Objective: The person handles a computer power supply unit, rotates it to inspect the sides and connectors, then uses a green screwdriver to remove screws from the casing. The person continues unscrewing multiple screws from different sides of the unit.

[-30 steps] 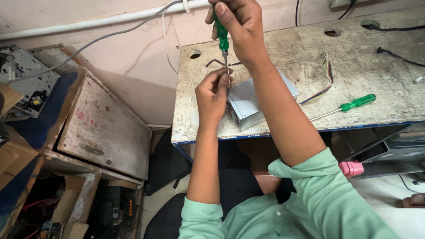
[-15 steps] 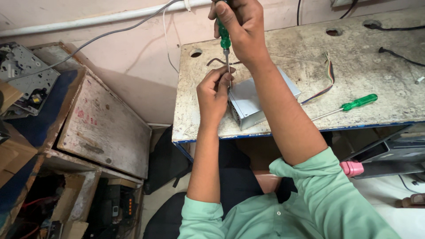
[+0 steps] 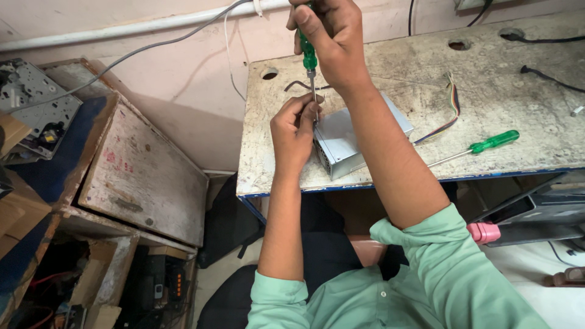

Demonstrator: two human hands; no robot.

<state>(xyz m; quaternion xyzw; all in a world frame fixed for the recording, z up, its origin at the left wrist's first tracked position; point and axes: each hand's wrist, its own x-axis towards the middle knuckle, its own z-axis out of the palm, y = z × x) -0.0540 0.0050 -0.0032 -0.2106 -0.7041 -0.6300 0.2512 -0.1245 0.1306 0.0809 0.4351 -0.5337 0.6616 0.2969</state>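
Note:
A grey metal box, like a computer power unit, lies on the worn table. My right hand grips a green-handled screwdriver held upright, its tip down at the box's left top corner. My left hand pinches the shaft near the tip and rests against the box's left side. A bundle of coloured wires runs out from behind the box to the right.
A second green-handled screwdriver lies on the table right of the box. Black cables trail at the table's far right. A wooden cabinet stands to the left, a metal drive chassis beside it. A pink object sits under the table.
Both hands and the screwdriver stay at the box's corner, with only a slight shift of the right hand on the handle.

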